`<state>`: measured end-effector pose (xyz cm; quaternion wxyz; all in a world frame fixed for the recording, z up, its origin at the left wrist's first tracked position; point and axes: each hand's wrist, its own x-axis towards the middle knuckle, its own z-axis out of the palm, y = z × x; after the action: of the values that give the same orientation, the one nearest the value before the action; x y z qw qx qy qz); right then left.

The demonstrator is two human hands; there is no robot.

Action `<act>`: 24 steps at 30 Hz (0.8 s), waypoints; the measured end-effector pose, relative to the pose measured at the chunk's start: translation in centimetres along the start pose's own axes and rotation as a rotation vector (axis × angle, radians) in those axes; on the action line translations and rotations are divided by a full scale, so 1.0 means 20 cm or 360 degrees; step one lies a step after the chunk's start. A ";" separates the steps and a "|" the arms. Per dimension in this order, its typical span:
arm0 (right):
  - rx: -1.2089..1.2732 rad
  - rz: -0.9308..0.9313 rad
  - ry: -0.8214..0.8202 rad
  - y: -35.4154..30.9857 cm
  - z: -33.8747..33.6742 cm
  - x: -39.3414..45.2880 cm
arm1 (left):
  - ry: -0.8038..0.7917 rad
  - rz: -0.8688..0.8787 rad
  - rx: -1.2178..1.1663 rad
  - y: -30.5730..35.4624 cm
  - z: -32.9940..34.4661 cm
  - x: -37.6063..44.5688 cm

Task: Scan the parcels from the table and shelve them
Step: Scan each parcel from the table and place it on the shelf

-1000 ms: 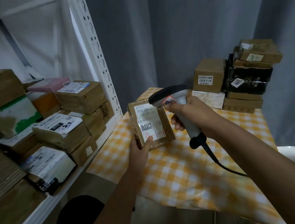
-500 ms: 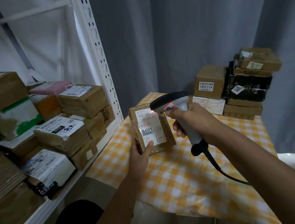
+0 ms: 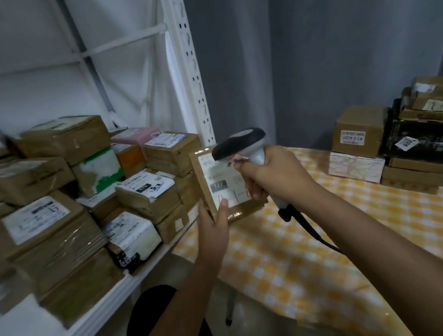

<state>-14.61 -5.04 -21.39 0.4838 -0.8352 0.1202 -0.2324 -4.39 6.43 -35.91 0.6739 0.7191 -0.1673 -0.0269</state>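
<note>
The left hand [image 3: 212, 225] grips the lower left corner of a small brown parcel [image 3: 224, 182], held upright over the table's [image 3: 321, 253] near left edge, label facing the person. Just beside it, the right hand [image 3: 272, 174] is closed round the handle of a barcode scanner [image 3: 242, 144], whose head overlaps the label's top. More parcels [image 3: 394, 145] are stacked at the table's far right corner. The white shelf [image 3: 68, 331] on the left carries many boxes.

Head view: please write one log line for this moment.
left hand holds labelled brown cardboard parcel | right hand holds grey-black handheld scanner | phase scanning
</note>
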 end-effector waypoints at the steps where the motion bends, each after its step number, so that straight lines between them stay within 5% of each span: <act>1: 0.0007 -0.0058 0.0045 -0.03 0.02 0.01 | 0.0069 0.0056 0.0026 0.07 -0.06 0.00; 10: -0.0008 -0.0213 0.0317 -0.17 0.15 0.02 | 0.0576 0.0432 0.0280 0.58 -0.66 -0.07; 24: -0.0481 -0.0276 -0.0287 -0.16 0.60 -0.19 | 0.1613 0.0495 0.0047 0.57 -1.51 -0.53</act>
<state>-11.89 7.12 -24.80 0.3399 -0.9229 0.0374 -0.1768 -8.72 37.88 -23.97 0.6561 0.6181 0.0742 0.4267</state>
